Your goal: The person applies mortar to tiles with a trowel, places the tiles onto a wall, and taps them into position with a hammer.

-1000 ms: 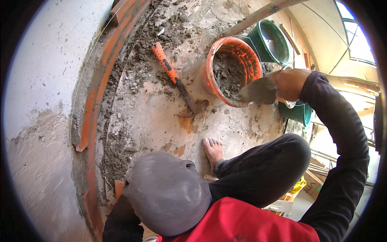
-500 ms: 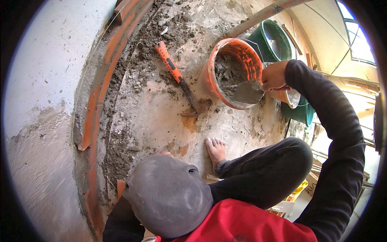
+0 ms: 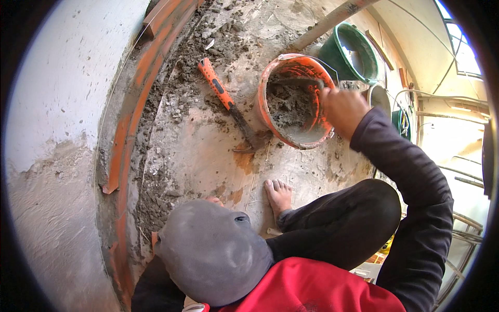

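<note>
My right hand (image 3: 344, 112) is closed at the right rim of an orange bucket (image 3: 263, 106), holding a trowel (image 3: 297, 81) whose blade reaches into the bucket. Wet grey mortar (image 3: 288, 106) lies inside, and some is smeared on the inner wall. The trowel's handle is mostly hidden by my fingers. To the left of the bucket a hammer (image 3: 222, 93) with an orange and black grip rests on the floor. My left hand is out of sight; only a dark sleeve (image 3: 156, 286) shows at the lower left, beside a rounded grey cloth shape (image 3: 213, 252).
A curved course of orange bricks (image 3: 125, 138) with a string along it runs beside the white wall (image 3: 67, 78). Mortar crumbs (image 3: 174, 104) litter the floor next to it. Behind the orange bucket stand a green bucket (image 3: 340, 57) and a slanting pole (image 3: 330, 23). My bare foot (image 3: 279, 195) is near.
The trowel has moved from the right side of the orange bucket toward its far side, its blade now seen edge-on. My right hand has shifted slightly nearer, and the bucket has moved a little left.
</note>
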Demonstrator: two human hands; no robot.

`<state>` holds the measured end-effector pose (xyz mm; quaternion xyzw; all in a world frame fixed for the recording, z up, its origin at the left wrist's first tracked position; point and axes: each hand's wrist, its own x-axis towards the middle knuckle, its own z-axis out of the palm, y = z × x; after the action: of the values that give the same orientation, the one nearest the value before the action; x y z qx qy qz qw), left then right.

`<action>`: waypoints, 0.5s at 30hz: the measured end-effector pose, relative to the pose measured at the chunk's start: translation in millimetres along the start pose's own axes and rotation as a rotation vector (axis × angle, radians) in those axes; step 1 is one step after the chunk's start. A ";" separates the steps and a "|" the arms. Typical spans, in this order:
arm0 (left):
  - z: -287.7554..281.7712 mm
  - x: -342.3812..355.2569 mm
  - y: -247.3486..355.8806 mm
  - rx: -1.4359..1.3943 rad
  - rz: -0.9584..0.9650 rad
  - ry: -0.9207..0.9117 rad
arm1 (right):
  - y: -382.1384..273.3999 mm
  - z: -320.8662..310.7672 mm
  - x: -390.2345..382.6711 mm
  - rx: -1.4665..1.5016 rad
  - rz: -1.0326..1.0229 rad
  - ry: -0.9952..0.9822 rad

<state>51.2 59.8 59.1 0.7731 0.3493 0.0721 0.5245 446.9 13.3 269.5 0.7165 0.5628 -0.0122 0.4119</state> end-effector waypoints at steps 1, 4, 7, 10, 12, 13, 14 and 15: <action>-0.6 -1.3 -0.8 0.005 -0.010 0.003 | -4.6 -0.8 -5.9 -0.013 -0.006 -0.006; -0.6 0.6 -1.7 -0.001 -0.025 -0.003 | 3.9 -10.7 -24.9 -0.036 -0.011 -0.014; 2.0 -0.6 1.6 0.009 -0.032 0.022 | 34.4 -11.6 -22.1 0.003 0.027 0.089; 11.3 -1.5 2.4 0.006 -0.052 0.092 | 22.8 -17.9 13.3 0.000 0.107 -0.013; 14.3 -4.3 2.3 0.018 -0.075 0.164 | -2.0 -8.4 -1.3 -0.159 -0.107 0.211; 15.6 -4.0 3.7 0.031 -0.065 0.177 | -15.2 -5.6 -16.2 -0.241 -0.212 0.315; 11.8 2.4 8.5 0.078 -0.023 0.162 | -22.8 -10.8 -28.6 -0.228 -0.123 0.163; 7.8 3.2 11.1 0.131 0.011 0.147 | -15.7 -9.4 -36.6 -0.161 -0.125 0.135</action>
<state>62.4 53.5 64.4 0.8004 0.3864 0.1086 0.4453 416.5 -9.7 284.3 0.6439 0.6319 0.0560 0.4277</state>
